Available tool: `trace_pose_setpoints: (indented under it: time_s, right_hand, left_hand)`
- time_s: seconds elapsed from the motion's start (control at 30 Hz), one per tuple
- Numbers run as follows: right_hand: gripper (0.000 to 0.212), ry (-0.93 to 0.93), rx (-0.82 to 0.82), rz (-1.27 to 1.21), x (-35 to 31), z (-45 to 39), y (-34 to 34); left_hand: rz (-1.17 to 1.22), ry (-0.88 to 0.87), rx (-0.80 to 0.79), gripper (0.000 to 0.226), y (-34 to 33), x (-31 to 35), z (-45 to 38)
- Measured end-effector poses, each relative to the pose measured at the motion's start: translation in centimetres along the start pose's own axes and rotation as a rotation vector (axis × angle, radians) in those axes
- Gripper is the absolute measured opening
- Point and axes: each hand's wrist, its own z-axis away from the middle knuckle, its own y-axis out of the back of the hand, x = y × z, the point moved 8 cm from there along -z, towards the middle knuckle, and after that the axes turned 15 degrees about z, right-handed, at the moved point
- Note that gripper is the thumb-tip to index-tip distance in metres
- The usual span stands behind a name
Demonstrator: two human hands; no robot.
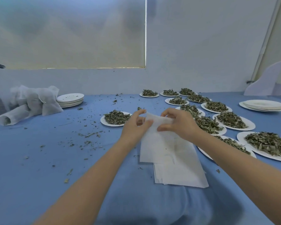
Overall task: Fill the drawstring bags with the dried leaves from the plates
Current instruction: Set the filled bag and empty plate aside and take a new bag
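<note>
Head: bag (154, 127) pinched btwn both hands' fingers (146, 123).

A single head-worn wide-angle view looks forward and down from just above the person's forearms, close over the blue cloth-covered surface (39, 151). It faces the pale wall (201, 46) with a drawn beige roller blind (68, 33), and straight lines bow toward the frame edges.

- Left hand (135, 125) raised above the table, thumb and curled fingers pinching the top edge of a white drawstring bag (159, 140).
- Right hand (177, 124) opposite, fingers curled, pinching the same edge.
- Both forearms bare, reaching forward, converging.
</note>
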Motion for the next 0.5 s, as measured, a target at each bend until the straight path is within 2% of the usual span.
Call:
trace_pose_setpoints:
  time_s: [0.1, 0.23, 0.43, 0.5]
  right_hand:
    - [0.036, 0.053, 0.039, -0.017, -1.7, -0.9, 1.1]
    - [0.041, 0.18, 0.076, 0.049, -4.5, -2.3, 1.9]
    - [0.012, 0.222, 0.131, -0.04, -6.3, -5.3, 1.8]
    - [0.021, 0.216, 0.122, -0.038, -6.7, -6.1, 1.4]
  left_hand:
    - [0.045, -0.109, 0.099, 0.01, 1.3, 2.3, -0.6]
    - [0.049, -0.188, 0.182, 0.015, 2.9, 4.2, -2.0]
    - [-0.049, -0.284, 0.257, 0.01, 4.6, 6.4, -4.1]
    - [-0.09, -0.286, 0.226, 0.01, 4.8, 6.8, -4.6]
